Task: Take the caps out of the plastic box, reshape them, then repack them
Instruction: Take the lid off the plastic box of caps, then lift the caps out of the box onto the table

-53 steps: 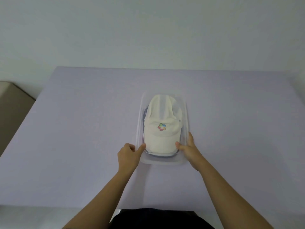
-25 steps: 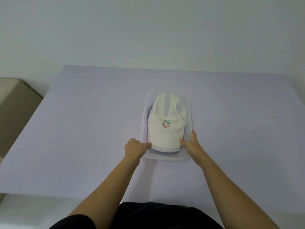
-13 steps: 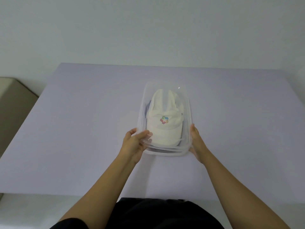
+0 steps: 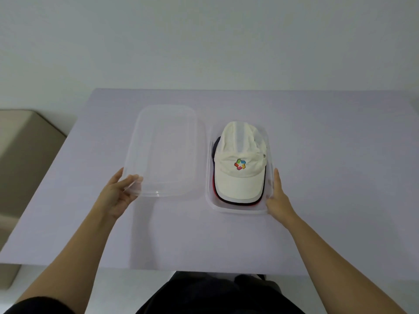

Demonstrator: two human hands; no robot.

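The lilac table now carries 2 separate pieces where half a second ago there was 1 closed container: the clear lid has come off and sits to the left of the plastic box, its near corner pinched in the left hand, thumb on top and fingers beneath; whether the far end rests on the table or hangs just above it cannot be told. The box stays put near the middle of the table, steadied by the right hand, which lies flat and open against its right wall without gripping. Inside, the caps are still stacked, the cream cap with its coloured logo on top, dark and red brim edges of others showing beneath. With the box open, the caps are now reachable, so unpacking can probably begin once the lid is let go.
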